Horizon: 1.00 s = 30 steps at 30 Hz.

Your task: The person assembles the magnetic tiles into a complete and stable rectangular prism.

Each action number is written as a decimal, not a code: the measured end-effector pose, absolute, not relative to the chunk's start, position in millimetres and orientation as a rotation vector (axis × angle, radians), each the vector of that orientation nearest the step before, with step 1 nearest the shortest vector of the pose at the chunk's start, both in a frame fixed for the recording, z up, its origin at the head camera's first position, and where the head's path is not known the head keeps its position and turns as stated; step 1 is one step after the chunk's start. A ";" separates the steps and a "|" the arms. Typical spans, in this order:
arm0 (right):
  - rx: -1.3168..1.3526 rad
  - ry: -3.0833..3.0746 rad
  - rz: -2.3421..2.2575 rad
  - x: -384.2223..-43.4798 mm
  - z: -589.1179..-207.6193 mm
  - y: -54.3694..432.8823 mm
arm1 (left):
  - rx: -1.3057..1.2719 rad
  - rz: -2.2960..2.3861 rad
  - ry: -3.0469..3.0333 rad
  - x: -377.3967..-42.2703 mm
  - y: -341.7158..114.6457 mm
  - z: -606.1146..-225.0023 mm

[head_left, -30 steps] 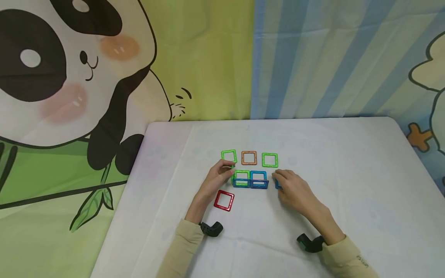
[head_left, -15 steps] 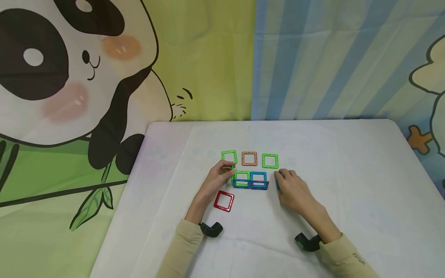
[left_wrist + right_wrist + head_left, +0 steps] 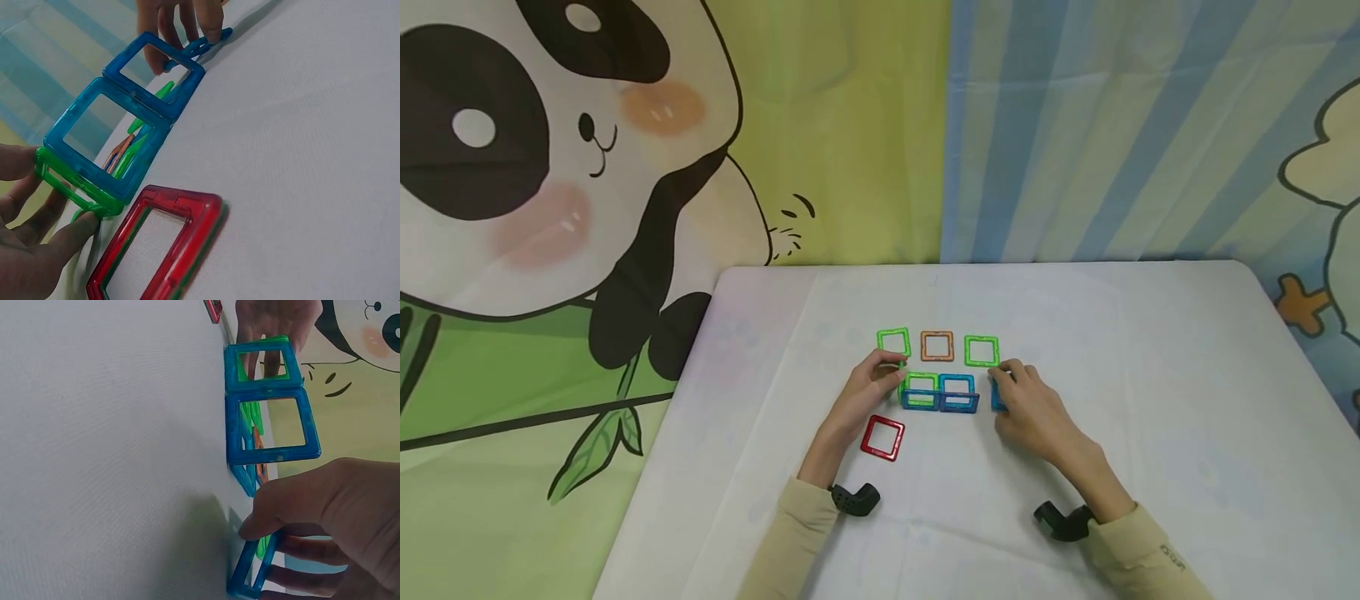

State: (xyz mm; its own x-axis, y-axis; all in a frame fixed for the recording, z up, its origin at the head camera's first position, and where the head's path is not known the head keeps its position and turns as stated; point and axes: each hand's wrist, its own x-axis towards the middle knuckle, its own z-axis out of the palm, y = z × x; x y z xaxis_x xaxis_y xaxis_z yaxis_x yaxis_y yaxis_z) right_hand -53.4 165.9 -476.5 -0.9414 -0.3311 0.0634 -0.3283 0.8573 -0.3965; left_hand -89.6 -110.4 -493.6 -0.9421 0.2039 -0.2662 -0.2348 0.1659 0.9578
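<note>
In head view, the right hand (image 3: pixel 1037 410) is gripping a blue tile (image 3: pixel 997 396) beside the joined tiles (image 3: pixel 940 401). In left wrist view, the left hand (image 3: pixel 28 262) is pinching a green tile (image 3: pixel 83 181). In right wrist view, the blue tile is seeming light, stiff; its rim (image 3: pixel 243 567) is likely giving safest hold.

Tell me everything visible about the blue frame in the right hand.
The blue frame is four-sided with an open middle, glossy and plastic-looking. The right hand pinches it, covering part. It shows foreshortened; in the head view it sits right of the standing blue pair, with a gap between. Whether it touches the table cannot be told.
</note>
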 end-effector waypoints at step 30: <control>-0.737 2.793 -1.412 -70.6 -499.1 176.6 | -0.021 1.862 2.082 -89.6 -112.1 -495.1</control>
State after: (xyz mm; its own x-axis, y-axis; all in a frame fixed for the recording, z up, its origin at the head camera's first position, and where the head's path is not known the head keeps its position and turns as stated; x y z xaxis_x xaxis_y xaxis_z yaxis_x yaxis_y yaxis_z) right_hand -70.6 176.6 -499.1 -0.8923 -0.3656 0.2647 -0.4299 0.5098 -0.7452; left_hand -89.6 -112.1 -495.1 -0.9400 0.2165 -0.2638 -0.2381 0.1378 0.9614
